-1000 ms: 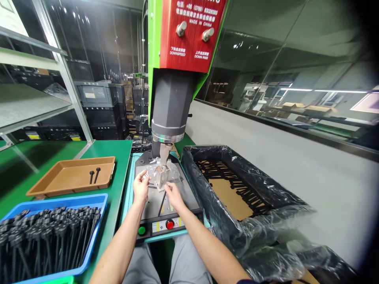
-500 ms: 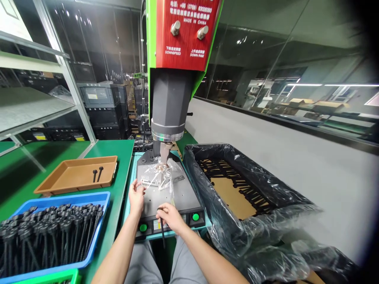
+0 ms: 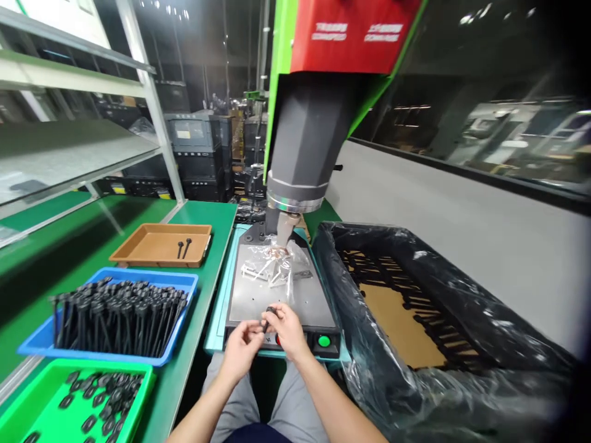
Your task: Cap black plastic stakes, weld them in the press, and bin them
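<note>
Right hand (image 3: 290, 331), front edge of the press (image 3: 307, 135): thumb and fingertips pinch one black part (image 3: 270, 312). Left hand (image 3: 241, 349) just beside it, fingers gathered close to the part's lower end; cannot tell whether they bear on it. Risk: narrow fingertip hold, so a slip would probably drop it before the press.

Press front panel: red button (image 3: 277, 339) partly covered by the right hand, green button (image 3: 324, 341) farther right. A stray knuckle might nudge either. Panel marking mostly hidden.

Left of press: blue tray (image 3: 39, 341), crowded with stemmed pieces (image 3: 120, 320); a knock could spill some.

Press bed: clear film (image 3: 284, 271) bunched beneath the horn (image 3: 286, 227); loose folds might snag.

Upper press: red faceplate (image 3: 344, 43), white lettering, too blurred to read. No brand legible.

Behind press, leftward: crate label (image 3: 183, 134), too small to read.
</note>
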A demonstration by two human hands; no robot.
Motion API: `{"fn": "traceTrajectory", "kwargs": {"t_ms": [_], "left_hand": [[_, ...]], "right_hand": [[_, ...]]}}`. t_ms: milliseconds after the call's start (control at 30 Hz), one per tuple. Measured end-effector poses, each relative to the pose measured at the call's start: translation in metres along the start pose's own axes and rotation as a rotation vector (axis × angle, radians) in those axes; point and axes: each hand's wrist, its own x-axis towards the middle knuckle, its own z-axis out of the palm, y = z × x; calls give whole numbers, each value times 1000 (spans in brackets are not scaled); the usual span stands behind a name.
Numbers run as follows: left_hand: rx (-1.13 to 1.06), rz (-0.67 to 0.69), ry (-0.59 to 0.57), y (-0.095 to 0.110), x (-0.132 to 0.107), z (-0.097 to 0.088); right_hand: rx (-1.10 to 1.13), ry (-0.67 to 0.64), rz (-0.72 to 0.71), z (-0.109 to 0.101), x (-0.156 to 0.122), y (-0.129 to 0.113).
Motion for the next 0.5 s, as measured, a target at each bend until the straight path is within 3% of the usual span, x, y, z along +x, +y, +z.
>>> {"fn": "traceTrajectory", "kwargs": {"t_ms": [300, 500], "left_hand": [[185, 64, -40, 12, -17, -6], [336, 55, -19, 27, -40, -25]], "right_hand": [[-34, -43, 42, 5, -8, -1], [-73, -211, 77, 6, -14, -2]]}}
